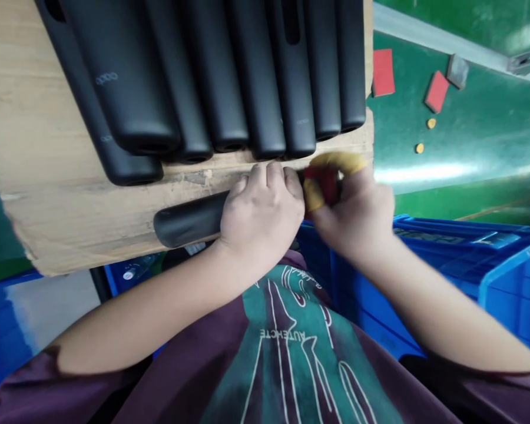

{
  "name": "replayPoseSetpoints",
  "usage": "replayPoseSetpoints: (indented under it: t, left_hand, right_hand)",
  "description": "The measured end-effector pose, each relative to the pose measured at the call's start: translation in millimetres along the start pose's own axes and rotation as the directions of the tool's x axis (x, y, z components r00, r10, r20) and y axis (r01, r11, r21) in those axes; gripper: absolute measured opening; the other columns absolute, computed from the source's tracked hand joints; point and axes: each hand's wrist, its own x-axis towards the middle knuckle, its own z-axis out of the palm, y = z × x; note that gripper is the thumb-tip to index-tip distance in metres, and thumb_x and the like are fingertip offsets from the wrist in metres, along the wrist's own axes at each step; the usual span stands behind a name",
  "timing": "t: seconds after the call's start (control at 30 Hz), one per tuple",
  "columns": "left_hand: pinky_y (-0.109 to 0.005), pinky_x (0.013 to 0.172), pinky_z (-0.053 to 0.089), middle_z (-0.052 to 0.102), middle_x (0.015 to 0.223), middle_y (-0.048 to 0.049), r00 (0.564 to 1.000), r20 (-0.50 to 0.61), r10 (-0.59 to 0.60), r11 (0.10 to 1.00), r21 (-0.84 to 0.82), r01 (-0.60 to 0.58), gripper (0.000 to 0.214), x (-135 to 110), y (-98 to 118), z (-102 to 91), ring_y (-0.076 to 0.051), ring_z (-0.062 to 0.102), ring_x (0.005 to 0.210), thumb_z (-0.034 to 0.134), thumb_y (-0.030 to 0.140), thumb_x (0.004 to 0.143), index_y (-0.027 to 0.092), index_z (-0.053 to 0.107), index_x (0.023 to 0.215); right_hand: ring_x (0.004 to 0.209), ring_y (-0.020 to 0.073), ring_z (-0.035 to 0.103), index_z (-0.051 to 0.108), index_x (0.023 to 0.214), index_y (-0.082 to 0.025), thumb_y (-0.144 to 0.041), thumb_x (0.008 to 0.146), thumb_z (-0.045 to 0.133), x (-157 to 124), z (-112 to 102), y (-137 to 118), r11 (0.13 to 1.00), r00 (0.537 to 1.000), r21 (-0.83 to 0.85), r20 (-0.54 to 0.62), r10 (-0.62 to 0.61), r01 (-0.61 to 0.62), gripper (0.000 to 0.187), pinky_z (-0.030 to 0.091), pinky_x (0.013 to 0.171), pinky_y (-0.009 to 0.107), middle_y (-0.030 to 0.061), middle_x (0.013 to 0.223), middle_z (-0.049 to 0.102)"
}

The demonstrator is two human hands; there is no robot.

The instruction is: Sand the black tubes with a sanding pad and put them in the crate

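A cardboard sheet (48, 194) carries a row of matte black tubes (216, 76) along its far side. Nearer, a lone black tube (185, 219) lies on it — the left hand (260, 215) closed around it, the right hand (355, 212), in yellow finger cots (331, 162), pinching a red piece (322, 185) at its right end.

Bright light leaves white glare on the green work surface (481, 135); edges bow.

Single head-worn camera, looking forward and steeply down from above the wearer's chest. Very close on the left hand (260, 215) and right hand (353, 215). Bottom edge catches the maroon-and-teal printed T-shirt (282, 353); top reaches the brown cardboard sheet (35, 147) and glossy green surface (481, 106).
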Motion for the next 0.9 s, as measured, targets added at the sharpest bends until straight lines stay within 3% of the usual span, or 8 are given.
replayPoseSetpoints:
  t: [0.1,0.27,0.53,0.7,0.8,0.9]
  left_hand:
    - [-0.043,0.079,0.047,0.068,0.106,-0.0187,1.000,0.009,0.004,1.000,0.003,-0.004,0.037,0.3,0.2,-0.4,-0.034,0.062,0.103,0.037,0.014,0.094,0.012,0.066,0.118]
    - [-0.042,0.077,0.048,0.069,0.104,-0.0187,1.000,0.006,0.016,1.000,0.010,-0.016,0.040,-0.9,0.2,-0.1,-0.033,0.063,0.102,0.033,0.013,0.095,0.011,0.067,0.116]
    - [-0.040,0.076,0.045,0.070,0.103,-0.0158,1.000,0.002,0.026,0.999,0.041,-0.026,0.044,-4.6,0.5,2.2,-0.030,0.063,0.099,0.027,0.013,0.097,0.016,0.067,0.116]
    - [-0.040,0.076,0.044,0.069,0.102,-0.0154,0.999,-0.003,0.044,0.996,0.076,-0.044,0.046,-5.4,0.7,2.8,-0.029,0.062,0.099,0.024,0.015,0.099,0.013,0.063,0.123]
    - [-0.040,0.076,0.045,0.069,0.104,-0.0157,0.999,0.015,0.030,0.998,0.063,-0.031,0.043,-4.4,1.1,1.3,-0.030,0.062,0.100,0.029,0.015,0.097,0.015,0.064,0.122]
    - [-0.041,0.078,0.047,0.068,0.105,-0.0162,0.999,0.031,0.021,0.999,0.039,-0.022,0.036,-2.5,1.0,-0.5,-0.032,0.062,0.101,0.038,0.016,0.095,0.014,0.065,0.119]
  right_hand:
    - [0.068,0.0197,0.069,0.063,0.108,-0.024,-0.023,0.082,0.056,1.4,-0.1,1.1,0.998,1.000,0.059,0.007,0.019,-0.020,0.027,0.056,0.062,0.031,0.0024,0.085,0.074]
    - [0.056,0.0189,0.063,0.061,0.109,-0.024,-0.031,0.085,0.056,3.5,-0.8,-1.1,0.995,0.991,0.050,0.104,0.084,-0.090,0.025,0.052,0.055,0.032,-0.0004,0.070,0.066]
    - [0.051,0.0190,0.060,0.061,0.109,-0.024,-0.034,0.084,0.057,-0.4,-3.2,-3.9,0.995,0.989,0.028,0.116,0.092,-0.096,0.028,0.050,0.052,0.033,-0.0001,0.066,0.061]
    - [0.064,0.0216,0.066,0.062,0.112,-0.024,-0.034,0.089,0.053,-7.0,-3.0,5.4,0.997,0.995,0.057,0.082,0.051,-0.056,0.027,0.056,0.064,0.036,0.0036,0.076,0.068]
    - [0.062,0.0200,0.065,0.064,0.108,-0.024,-0.033,0.086,0.058,-10.2,-2.6,8.5,0.999,0.999,0.040,0.048,0.021,-0.023,0.025,0.056,0.061,0.034,0.0042,0.080,0.070]
    - [0.062,0.0191,0.065,0.064,0.108,-0.025,-0.032,0.086,0.058,-13.0,-1.8,8.0,0.997,0.997,0.030,-0.001,0.076,-0.076,0.024,0.055,0.058,0.032,0.0039,0.083,0.072]
